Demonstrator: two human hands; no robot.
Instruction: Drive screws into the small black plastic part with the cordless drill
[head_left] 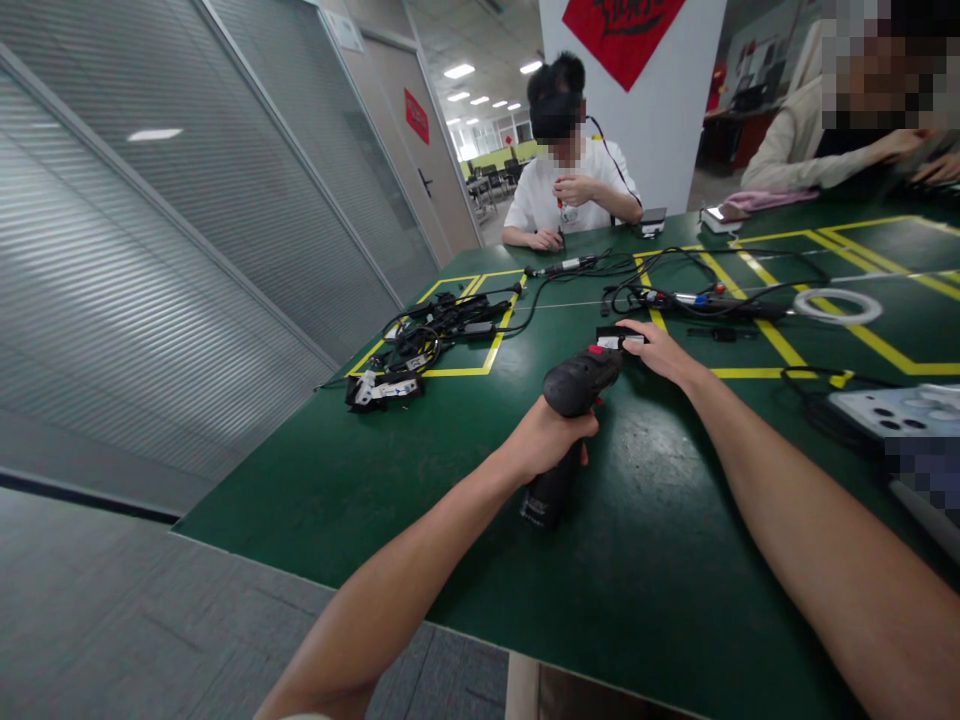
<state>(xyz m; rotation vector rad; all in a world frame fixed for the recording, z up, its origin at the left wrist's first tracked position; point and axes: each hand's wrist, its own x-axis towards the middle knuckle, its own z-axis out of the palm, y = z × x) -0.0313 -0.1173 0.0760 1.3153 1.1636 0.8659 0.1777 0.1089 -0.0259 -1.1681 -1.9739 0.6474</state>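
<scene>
My left hand (551, 440) is wrapped round the grip of a black cordless drill (574, 388) with a red switch on top. The drill's body points away from me, and its thick base hangs below my hand. At its front end lies a small black piece with a white label (609, 342), partly hidden by the drill. My right hand (656, 350) reaches in from the right, its fingers closed on the right end of that piece. Whether the drill's tip touches the piece cannot be seen.
A heap of black cables and adapters (450, 330) lies left, near a black case with white parts (384, 390). A black-handled tool (682, 300), a white ring (838, 306) and a phone (900, 410) are on the right. Two people sit across the green table (300, 500).
</scene>
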